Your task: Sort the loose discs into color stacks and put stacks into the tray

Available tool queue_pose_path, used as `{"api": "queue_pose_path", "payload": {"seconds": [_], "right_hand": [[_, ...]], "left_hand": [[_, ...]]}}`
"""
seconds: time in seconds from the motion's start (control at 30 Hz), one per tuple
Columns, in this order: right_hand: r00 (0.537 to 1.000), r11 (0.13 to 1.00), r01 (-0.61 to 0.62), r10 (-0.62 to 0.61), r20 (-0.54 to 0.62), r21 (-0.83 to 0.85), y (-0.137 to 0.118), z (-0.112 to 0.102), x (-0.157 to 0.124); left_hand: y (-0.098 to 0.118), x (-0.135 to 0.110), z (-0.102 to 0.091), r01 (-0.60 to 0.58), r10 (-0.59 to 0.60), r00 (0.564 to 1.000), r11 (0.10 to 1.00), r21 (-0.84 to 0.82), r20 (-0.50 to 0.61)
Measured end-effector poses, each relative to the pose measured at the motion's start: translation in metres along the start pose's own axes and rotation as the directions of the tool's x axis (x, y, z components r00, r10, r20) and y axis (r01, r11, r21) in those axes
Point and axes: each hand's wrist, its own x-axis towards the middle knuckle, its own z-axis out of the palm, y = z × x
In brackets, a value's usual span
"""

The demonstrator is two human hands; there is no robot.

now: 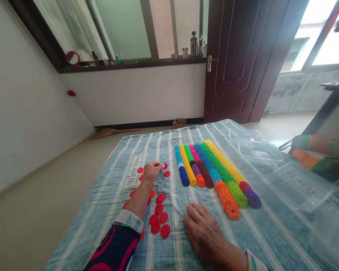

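Left hand (152, 173): fingers (158, 165) pressed together over loose red plastic discs (159, 209), pinch unclear; right hand (205, 235): fingers (192, 215) spread flat on striped blue cloth (175, 241), beside those discs, near rows of multicoloured disc stacks (217, 169)

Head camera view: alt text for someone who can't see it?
A left hand reaches among loose red toothed discs on a striped blue cloth, while the right hand lies flat beside rows of stacked multicoloured discs. A clear plastic tub sits to the right.

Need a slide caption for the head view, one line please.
Left hand among red flower-shaped discs on a striped blue blanket, right hand beside rows of coloured disc stacks.
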Motion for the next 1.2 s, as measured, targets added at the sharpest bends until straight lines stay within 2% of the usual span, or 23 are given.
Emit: {"api": "queue_pose_path", "payload": {"seconds": [0.2, 0.43, 0.87, 1.2], "right_hand": [[1.0, 1.0, 0.003, -0.003, 0.008, -0.005, 0.0, -0.002, 0.001], [1.0, 1.0, -0.007, 0.007, 0.028, 0.011, 0.0, -0.001, 0.001], [0.999, 1.0, 0.013, -0.012, 0.043, -0.02, 0.0, -0.007, 0.003], [0.999, 0.999, 0.016, -0.014, 0.035, -0.041, 0.0, -0.006, 0.002]], "left_hand": [[-0.004, -0.008, -0.004, 0.004, -0.004, 1.0, 1.0, 0.005, -0.023], [-0.005, -0.023, -0.009, -0.056, 0.057, 0.996, 0.998, 0.02, -0.061], [-0.008, -0.083, -0.02, -0.112, 0.111, 0.993, 0.993, 0.043, 0.026], [-0.013, -0.099, -0.017, -0.144, 0.141, 0.989, 0.985, 0.094, 0.033]]}}
